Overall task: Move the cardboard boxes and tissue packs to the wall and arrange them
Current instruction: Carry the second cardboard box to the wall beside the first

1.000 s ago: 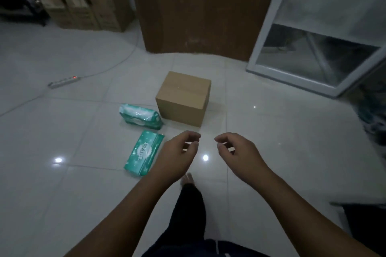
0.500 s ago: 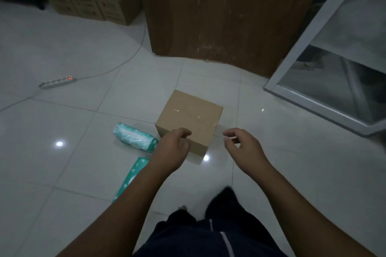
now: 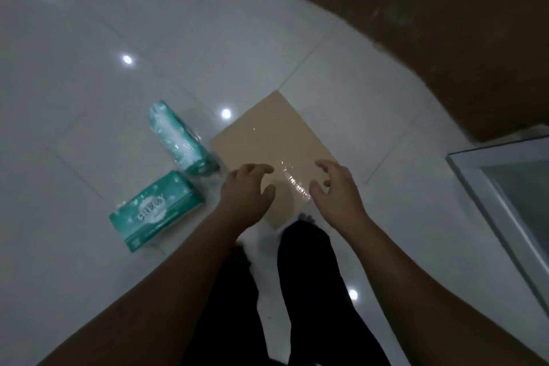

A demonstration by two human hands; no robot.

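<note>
Approach to cardboard box (image 3: 273, 140): reach stage

Over the last half second the view has tipped from forward to almost straight down, and both hands have advanced from short of the box to above its taped top. Left hand (image 3: 246, 187) and right hand (image 3: 335, 187) are spread with fingers loosely bent and hold nothing; contact with the top cannot be confirmed. The box stands on the tiled floor (image 3: 89, 68) just ahead of the feet, with the far tissue pack (image 3: 178, 140) and near tissue pack (image 3: 157, 211) at its left. Judgement: pickup comes next; nothing here has reached the wall.
</note>
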